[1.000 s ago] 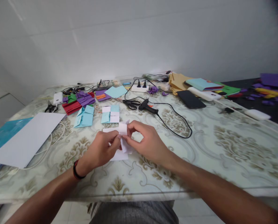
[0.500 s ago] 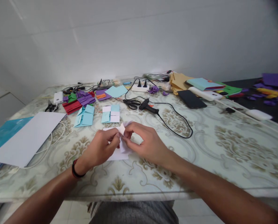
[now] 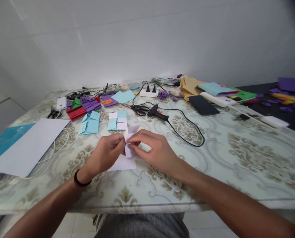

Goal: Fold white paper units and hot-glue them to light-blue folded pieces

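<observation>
While held close together over the middle of the near edge of the worktop (image 3: 236, 155), the left hand (image 3: 107, 155) and right hand (image 3: 155, 152) each pinched one small folded white paper (image 3: 129, 132) between fingertips, just above a flat white sheet (image 3: 124, 164); pale blue folded squares (image 3: 117, 121) lay just beyond.

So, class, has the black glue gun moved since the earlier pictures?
No. The glue gun still lies just right of the scissors on the table.
</observation>
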Motion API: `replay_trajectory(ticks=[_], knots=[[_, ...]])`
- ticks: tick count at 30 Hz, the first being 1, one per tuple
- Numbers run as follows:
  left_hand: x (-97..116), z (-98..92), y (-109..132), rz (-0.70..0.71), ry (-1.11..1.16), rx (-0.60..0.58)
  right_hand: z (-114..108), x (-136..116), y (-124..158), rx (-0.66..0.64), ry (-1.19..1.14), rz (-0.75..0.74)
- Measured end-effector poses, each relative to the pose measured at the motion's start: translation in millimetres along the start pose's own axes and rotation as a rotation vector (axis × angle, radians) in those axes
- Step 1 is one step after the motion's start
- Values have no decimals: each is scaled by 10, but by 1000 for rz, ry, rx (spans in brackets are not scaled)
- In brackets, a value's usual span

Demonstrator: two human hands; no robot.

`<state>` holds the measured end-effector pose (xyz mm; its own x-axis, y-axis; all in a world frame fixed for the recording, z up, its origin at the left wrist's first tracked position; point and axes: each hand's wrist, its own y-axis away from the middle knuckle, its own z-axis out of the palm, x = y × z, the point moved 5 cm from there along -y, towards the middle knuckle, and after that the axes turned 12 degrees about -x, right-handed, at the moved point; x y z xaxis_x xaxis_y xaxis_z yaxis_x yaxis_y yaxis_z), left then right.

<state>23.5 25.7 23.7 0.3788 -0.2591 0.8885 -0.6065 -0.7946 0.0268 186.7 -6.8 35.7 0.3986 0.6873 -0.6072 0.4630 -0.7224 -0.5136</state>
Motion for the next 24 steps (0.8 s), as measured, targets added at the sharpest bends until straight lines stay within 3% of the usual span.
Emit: replay_trajectory(ticks=[8,14,17,21,24], knots=[[38,5,-3,24,207,-85,-45,-14,-6,34,70,-86],[-6,-52,-16,35,87,14,-89,-76,-22,-28,38,-89],[-34,-76,-22,28,52,63,-140,-44,-22,-2,-6,-8],[-17,-82,-17,25,44,101,-190,137,-8,129,-100,240],[-5,-62,-19,20,82,78,-107,260,-8,93,-314,342]])
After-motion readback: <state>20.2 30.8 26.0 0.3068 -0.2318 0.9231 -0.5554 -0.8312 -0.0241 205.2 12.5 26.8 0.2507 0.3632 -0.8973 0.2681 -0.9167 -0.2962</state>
